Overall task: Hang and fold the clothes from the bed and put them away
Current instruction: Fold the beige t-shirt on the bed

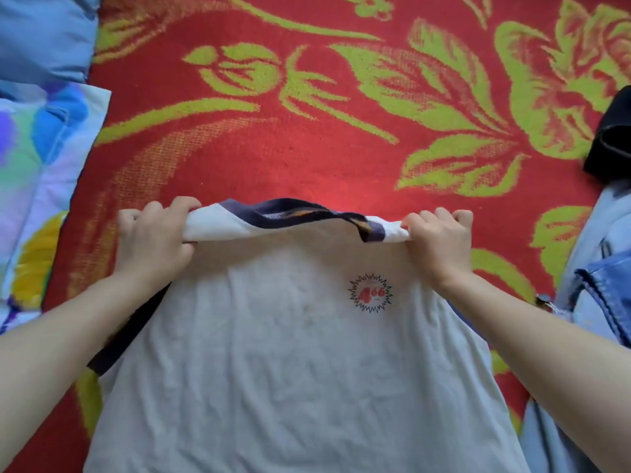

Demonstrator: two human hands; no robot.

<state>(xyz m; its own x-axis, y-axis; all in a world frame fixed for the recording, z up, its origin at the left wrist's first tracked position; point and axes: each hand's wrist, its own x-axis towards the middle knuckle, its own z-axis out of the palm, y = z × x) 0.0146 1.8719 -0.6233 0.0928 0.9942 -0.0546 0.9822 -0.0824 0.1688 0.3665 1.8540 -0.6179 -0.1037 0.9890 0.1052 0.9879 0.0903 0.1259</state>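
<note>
Now, L grip [153, 233], R grip [437, 240] both clutching white tee [290, 353] shoulders, red blanket [307, 131] beneath

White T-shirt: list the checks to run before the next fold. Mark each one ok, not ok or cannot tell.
1. Left hand grips one shoulder of the T-shirt: ok.
2. Right hand grips the other shoulder: ok.
3. Collar lies flat between the hands: not ok, it is twisted near the right hand.
4. Cloth is smooth: not ok, wrinkles run across the body.
5. Bare blanket beyond the collar to fold onto: ok.
6. Bottom hem is straight: cannot tell, it is out of the picture.
</note>
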